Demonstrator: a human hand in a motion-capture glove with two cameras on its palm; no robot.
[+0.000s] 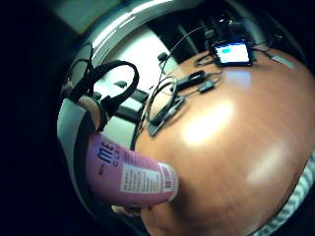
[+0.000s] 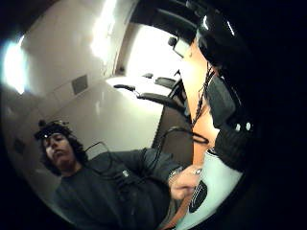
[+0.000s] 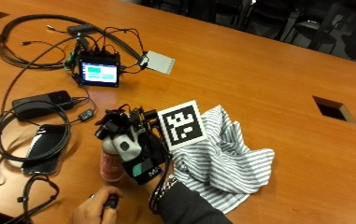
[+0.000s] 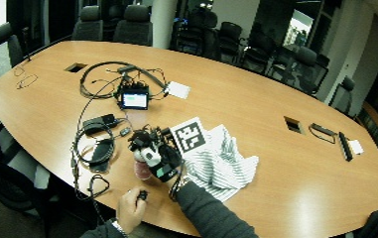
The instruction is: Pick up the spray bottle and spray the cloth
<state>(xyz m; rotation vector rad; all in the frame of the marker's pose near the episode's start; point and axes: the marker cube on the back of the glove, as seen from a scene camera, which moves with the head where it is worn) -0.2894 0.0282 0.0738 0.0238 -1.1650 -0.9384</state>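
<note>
A pink spray bottle (image 3: 110,166) stands upright on the wooden table (image 3: 271,79), just left of a crumpled grey-and-white striped cloth (image 3: 227,158). My gloved right hand (image 3: 131,140) grips the bottle around its neck and spray head from above, fingers curled round it. The little finger side palm view shows the pink labelled body (image 1: 130,179) close to the palm, over the table (image 1: 236,137), with the cloth (image 1: 301,196) at the view's edge. In the wide view, bottle (image 4: 141,171) and cloth (image 4: 221,163) lie near the front edge. Whether the bottle's base touches the table is unclear.
A bare left hand (image 3: 96,210) pinches a small black object at the front edge. Left of the bottle lie coiled cables over a phone (image 3: 44,151), and a black adapter (image 3: 40,100). A small screen device (image 3: 100,70) with cables sits further back. Table cutouts (image 3: 333,109) are on the right.
</note>
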